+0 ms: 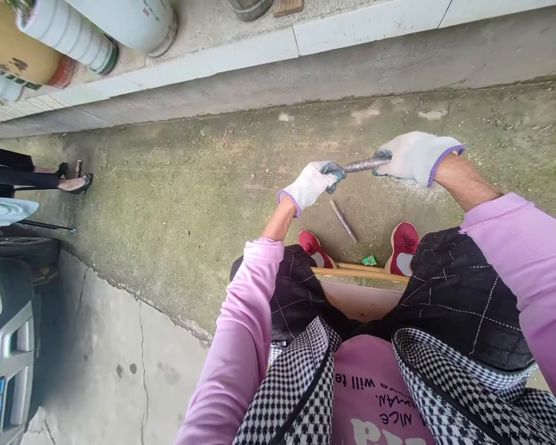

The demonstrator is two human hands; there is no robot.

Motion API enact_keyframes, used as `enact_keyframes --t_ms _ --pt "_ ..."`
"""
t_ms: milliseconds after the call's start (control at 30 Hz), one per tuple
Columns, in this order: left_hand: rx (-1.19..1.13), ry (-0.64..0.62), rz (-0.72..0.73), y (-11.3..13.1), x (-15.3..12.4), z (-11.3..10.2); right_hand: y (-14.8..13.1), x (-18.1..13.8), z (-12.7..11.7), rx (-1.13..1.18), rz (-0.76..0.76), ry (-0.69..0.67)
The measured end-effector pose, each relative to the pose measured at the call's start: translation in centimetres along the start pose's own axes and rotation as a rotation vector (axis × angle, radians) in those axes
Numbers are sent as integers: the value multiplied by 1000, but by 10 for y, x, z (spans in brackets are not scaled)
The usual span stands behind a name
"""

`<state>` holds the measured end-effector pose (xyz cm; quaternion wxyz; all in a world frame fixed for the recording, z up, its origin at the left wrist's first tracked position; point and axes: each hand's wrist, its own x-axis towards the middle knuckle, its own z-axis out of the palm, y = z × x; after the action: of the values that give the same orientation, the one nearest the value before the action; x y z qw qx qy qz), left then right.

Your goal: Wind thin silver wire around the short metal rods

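Both my hands wear white gloves with purple cuffs. My left hand (311,184) is closed on one end of a short grey threaded metal rod (362,164). My right hand (414,156) grips the rod's other end, so the rod spans level between them above the ground. A second, similar rod (343,220) lies on the concrete between my red shoes (404,246). I sit on a wooden stool (359,272) with my knees apart.
A small green scrap (369,260) lies by the stool edge. Another person's legs in black shoes (76,183) stand at the left. A car front (7,334) fills the lower left. Large cylinders (69,31) lie beyond a raised white kerb (306,37).
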<state>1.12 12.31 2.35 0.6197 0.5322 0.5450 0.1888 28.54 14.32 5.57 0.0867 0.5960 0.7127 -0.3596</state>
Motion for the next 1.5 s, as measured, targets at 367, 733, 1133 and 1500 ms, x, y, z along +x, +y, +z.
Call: enact_keyframes --t_ms 367,733,1133,1500 --pt "-135 41 38 -1 5 -8 3 -23 -11 1014 -255 -29" --pt "34 50 16 5 -1 -14 15 2 7 32 -94 -218" --pt "-174 23 35 3 0 -7 -2 -17 -11 802 -63 65" --pt "-62 78 80 -1 7 -24 22 -11 4 590 -321 -387"
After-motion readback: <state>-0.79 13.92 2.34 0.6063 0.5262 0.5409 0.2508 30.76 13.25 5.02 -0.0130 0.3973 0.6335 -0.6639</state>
